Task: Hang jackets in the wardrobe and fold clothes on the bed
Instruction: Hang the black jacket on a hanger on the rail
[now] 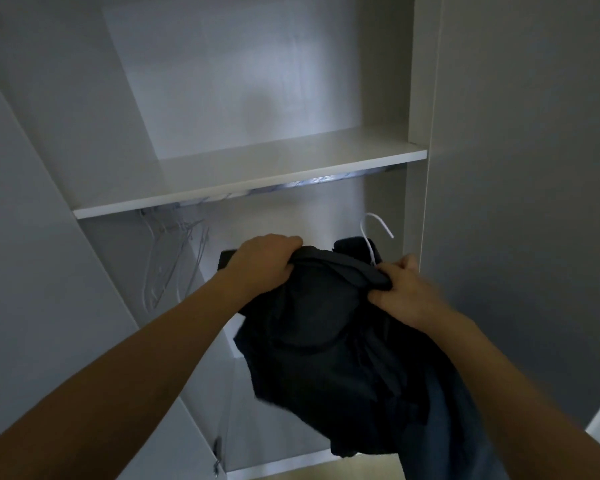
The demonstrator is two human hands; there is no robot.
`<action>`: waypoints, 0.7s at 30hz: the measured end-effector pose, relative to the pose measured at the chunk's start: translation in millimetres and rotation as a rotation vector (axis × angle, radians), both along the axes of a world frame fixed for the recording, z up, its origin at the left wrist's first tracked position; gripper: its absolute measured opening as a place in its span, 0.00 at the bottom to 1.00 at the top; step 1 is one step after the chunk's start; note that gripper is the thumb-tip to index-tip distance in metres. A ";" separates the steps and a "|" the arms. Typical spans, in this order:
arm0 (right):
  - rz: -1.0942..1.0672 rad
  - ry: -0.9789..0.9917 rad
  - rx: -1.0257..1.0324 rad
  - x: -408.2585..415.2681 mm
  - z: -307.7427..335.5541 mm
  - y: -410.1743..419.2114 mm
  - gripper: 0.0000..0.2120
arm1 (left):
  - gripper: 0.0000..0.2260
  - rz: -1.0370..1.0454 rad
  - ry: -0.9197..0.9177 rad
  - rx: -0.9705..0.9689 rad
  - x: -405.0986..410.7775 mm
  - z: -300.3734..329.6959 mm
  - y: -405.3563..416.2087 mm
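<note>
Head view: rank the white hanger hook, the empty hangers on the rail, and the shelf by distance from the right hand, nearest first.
1. Hanger hook: just above the right hand, sticking out of the dark jacket.
2. Shelf: overhead, across the wardrobe.
3. Empty hangers: far left, beyond the left hand.

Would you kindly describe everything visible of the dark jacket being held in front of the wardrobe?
The dark jacket looks like soft navy or black fabric, bunched and hanging in loose folds. Its top sits on a white hanger, whose hook rises free above the collar, not yet on the rail. The left hand grips one shoulder, the right hand pinches the other near the hanger's neck. It hangs below the shelf, inside the open wardrobe.
</note>
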State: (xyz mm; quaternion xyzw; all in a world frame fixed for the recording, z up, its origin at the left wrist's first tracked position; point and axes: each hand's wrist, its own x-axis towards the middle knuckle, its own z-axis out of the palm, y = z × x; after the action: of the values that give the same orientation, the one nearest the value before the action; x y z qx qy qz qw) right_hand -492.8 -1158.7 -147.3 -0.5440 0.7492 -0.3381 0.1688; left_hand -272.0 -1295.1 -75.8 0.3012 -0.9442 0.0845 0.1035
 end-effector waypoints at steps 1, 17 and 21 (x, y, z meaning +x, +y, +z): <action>0.045 -0.070 0.020 -2.2 0.4 3.8 0.28 | 0.02 -0.044 -0.015 -0.043 -3.9 4.0 0.1; 0.136 -0.330 0.110 -9.2 -2.9 4.8 0.21 | 0.03 -0.159 -0.097 -0.159 -34.0 -6.9 -4.8; 0.182 -0.396 0.140 -10.9 11.2 10.6 0.31 | 0.04 -0.398 -0.138 -0.333 -44.8 -4.4 0.5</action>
State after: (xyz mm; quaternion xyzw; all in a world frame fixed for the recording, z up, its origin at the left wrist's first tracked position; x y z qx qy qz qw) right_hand -503.7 -1148.1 -136.2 -0.5193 0.6709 -0.3689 0.3797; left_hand -316.8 -1294.6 -80.2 0.0820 -0.9626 0.2372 0.1016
